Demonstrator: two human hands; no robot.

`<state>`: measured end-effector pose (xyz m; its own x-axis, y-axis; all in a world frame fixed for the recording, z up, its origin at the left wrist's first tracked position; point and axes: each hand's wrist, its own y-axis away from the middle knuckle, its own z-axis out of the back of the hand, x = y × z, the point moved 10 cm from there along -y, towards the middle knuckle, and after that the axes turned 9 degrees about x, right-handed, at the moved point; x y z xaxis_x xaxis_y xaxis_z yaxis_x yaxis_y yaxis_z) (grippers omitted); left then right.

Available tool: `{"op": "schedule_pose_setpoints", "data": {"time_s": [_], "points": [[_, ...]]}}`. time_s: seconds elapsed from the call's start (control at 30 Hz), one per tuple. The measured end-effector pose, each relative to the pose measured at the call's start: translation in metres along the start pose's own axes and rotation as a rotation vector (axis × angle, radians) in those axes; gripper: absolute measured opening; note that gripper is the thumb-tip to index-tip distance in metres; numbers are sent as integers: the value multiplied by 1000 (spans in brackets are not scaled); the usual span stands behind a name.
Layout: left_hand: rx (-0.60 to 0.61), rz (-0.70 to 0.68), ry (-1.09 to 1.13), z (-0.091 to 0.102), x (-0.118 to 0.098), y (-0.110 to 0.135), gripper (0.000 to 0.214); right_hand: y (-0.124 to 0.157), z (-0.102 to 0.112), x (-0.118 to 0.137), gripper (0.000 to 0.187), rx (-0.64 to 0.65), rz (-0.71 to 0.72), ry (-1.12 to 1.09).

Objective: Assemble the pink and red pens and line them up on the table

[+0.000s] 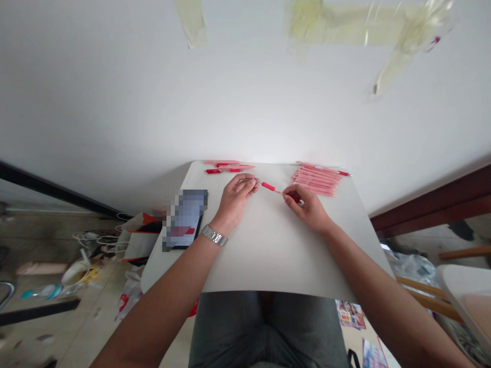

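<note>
Both hands are up over the table's far middle, with a red pen (268, 186) stretched between them. My left hand (237, 197) pinches the pen's tip end between thumb and fingers. On the other end, my right hand (307, 207) is closed round the red rear part of the pen. A thin, light-coloured length shows between the red grip section and my right fingers. Right of it lies a row of pink-red pens or refills (316, 180), side by side. Several red pens (224, 170) lie at the far left edge.
The white table (268, 255) stands against a white wall (245, 102). A phone (187, 217), partly blurred, lies at the table's left. Bags, cables and a bottle (44, 292) are on the floor at left. A white-topped stool or chair (466, 286) stands at right.
</note>
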<state>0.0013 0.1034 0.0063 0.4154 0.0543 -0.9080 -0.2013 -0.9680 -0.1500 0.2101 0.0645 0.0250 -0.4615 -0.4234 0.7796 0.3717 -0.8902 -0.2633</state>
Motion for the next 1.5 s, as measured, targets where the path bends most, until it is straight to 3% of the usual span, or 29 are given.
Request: {"op": "schedule_pose_setpoints", "data": {"time_s": [1.5], "points": [[56,36,-44,-8,6,2,27,0,-2,2,23,14,17,6]]}}
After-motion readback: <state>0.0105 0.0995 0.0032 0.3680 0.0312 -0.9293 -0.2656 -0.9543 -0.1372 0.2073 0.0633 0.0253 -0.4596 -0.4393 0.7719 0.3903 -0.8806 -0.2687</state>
